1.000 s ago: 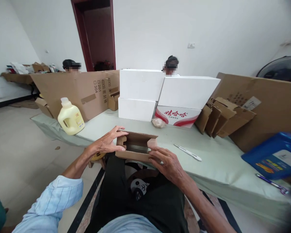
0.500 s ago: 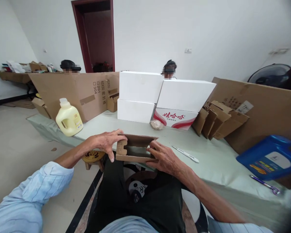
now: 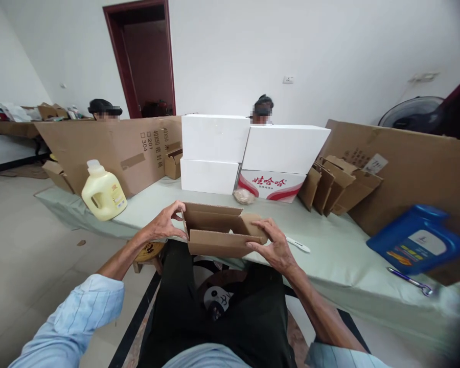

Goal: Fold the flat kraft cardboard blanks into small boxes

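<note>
The left hand (image 3: pixel 161 226) pinches the left end of a small cardboard box (image 3: pixel 218 232), thumb and fingers closed on the end flap, at the near edge of the table (image 3: pixel 329 255) just above the person's lap. The box is open-topped corrugated board: light, stiff along its walls but easily creased at the flaps, and dry enough not to slip. It is best held by the two short ends, where the folded board is doubled, rather than by the thin long walls (which would bow under a squeeze). The right hand (image 3: pixel 276 245) grips the right end, fingers curled over a folded-in flap and thumb under the near wall, though how far the flap is seated I cannot tell.

Half a second ago the box lay flatter with its dark inside showing; now it is tipped toward the person, the near wall faces the camera, and the right flap has folded inward. A white pen (image 3: pixel 298 244) lies just beyond the right hand.
</note>
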Motion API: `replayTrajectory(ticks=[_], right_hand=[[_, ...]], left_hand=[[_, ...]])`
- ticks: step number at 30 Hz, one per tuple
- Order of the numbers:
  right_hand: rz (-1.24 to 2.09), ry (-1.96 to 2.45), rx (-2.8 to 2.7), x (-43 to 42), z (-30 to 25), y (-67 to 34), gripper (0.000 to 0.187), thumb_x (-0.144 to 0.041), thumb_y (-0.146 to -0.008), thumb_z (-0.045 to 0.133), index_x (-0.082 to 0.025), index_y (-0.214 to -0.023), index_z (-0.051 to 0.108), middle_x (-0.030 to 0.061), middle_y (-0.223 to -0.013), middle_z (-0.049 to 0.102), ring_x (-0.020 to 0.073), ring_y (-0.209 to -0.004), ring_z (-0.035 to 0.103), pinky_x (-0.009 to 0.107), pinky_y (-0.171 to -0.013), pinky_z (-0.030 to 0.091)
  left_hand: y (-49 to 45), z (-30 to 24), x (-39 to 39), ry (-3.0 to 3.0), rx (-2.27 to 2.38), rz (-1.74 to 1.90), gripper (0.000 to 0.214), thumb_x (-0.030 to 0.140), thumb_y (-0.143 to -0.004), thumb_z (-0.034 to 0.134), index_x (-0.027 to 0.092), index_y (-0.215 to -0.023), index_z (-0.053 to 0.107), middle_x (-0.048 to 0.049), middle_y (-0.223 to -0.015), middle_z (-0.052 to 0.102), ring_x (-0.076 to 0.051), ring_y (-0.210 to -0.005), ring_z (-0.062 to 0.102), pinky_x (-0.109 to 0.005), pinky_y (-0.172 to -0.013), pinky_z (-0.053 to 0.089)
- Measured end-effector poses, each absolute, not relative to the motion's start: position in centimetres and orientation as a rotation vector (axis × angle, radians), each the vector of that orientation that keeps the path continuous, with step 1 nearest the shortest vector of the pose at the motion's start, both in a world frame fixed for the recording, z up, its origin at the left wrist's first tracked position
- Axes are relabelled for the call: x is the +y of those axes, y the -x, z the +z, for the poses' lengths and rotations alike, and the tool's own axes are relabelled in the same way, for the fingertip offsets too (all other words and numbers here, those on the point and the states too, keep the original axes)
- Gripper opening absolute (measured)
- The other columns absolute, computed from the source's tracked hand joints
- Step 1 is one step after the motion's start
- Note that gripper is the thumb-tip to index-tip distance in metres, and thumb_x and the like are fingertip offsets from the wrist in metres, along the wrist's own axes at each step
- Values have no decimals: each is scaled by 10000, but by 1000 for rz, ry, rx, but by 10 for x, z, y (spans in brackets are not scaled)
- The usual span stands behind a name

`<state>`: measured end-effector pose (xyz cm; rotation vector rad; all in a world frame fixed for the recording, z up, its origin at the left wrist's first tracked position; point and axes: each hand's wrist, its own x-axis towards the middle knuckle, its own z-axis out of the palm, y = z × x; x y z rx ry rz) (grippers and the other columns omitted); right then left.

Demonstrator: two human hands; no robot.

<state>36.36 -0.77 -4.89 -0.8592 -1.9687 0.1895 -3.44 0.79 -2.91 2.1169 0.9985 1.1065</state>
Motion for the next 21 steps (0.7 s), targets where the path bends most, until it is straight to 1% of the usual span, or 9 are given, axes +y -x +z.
replayTrajectory(ticks=[5,7,9,11,12,14,16,18,21], right_hand=[[264,910,-1761,-1,-62,-358,493,-603,-864,815,-244,-1181,695,81,-1139,649,285,-1098,615,437,-987,525],[341,947,-1637,1,-68,-355,603,-614,-828,838,-245,-1269,656,101,-1262,649,282,-1127,620,430,-988,535],[480,974,-1506,4,-74,-353,785,-616,-781,871,-246,-1408,577,116,-1340,649,263,-1087,646,395,-929,564],[636,981,-1443,8,-79,-355,864,-619,-742,894,-226,-1440,571,106,-1271,699,247,-1011,670,362,-860,578],[704,982,-1449,9,-81,-356,818,-629,-731,894,-209,-1381,628,93,-1190,730,247,-978,675,355,-841,578],[811,992,-1497,11,-85,-361,651,-661,-731,871,-178,-1152,752,65,-1006,760,246,-906,674,350,-808,572],[858,1005,-1523,13,-88,-364,564,-685,-746,841,-165,-956,786,47,-880,753,234,-830,659,343,-767,559],[849,1024,-1514,13,-90,-364,542,-687,-768,818,-160,-887,788,37,-817,736,218,-775,639,329,-723,540],[832,1039,-1506,12,-92,-363,534,-684,-811,776,-155,-883,789,38,-799,725,205,-746,618,314,-686,519]], left_hand=[[27,-41,13,-1965,1073,1311,660,328,-550,982,232,-1004,512,29,-982,583,-160,-916,580,-311,-891,536],[22,-46,18,-1908,1114,1403,663,340,-546,979,234,-1007,514,22,-998,598,-164,-925,594,-309,-888,530],[16,-51,23,-1841,1158,1497,679,355,-537,978,238,-1014,509,21,-1002,616,-169,-929,617,-313,-887,525],[9,-55,29,-1778,1195,1592,685,367,-531,976,240,-1009,503,21,-1005,633,-172,-929,635,-318,-890,522],[6,-57,31,-1752,1215,1635,681,373,-531,973,241,-1002,501,21,-1007,642,-172,-924,642,-319,-889,520],[-1,-58,36,-1710,1253,1712,661,386,-540,966,240,-983,497,22,-998,653,-170,-907,650,-315,-876,522],[-8,-58,39,-1658,1300,1780,633,396,-558,954,239,-960,491,31,-950,647,-162,-858,647,-296,-823,526],[-13,-58,43,-1602,1346,1830,596,406,-585,938,239,-937,487,47,-874,621,-149,-774,625,-267,-735,515],[-19,-59,49,-1543,1351,1884,579,426,-610,927,240,-943,491,56,-827,597,-142,-715,600,-246,-660,490]])
